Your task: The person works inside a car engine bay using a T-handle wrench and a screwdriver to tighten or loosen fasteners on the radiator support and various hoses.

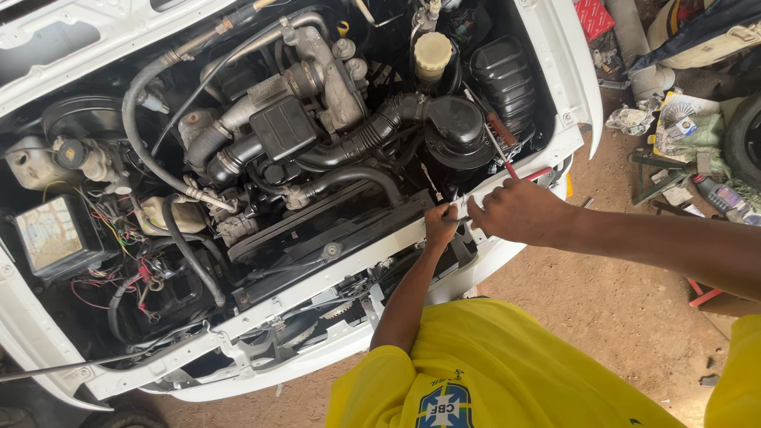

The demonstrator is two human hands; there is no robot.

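A white car's engine bay lies open below me. My left hand [440, 226] reaches up from below and grips the white front crossbar [317, 281] at its right end. Just to its right, my right hand [515, 210] is closed around a red-handled tool [511, 169]. A small dark tip [460, 219] shows between the two hands, against the bar. The hand hides most of the tool, so I cannot tell its kind. I wear a yellow shirt [491, 372].
A black ribbed intake hose [372, 135] and round black housing [456, 127] sit just behind the hands, with a screwdriver [498, 131] resting there. A battery [55, 238] is at the left. Dirt ground on the right holds a bottle [717, 194], rags and a tyre [747, 139].
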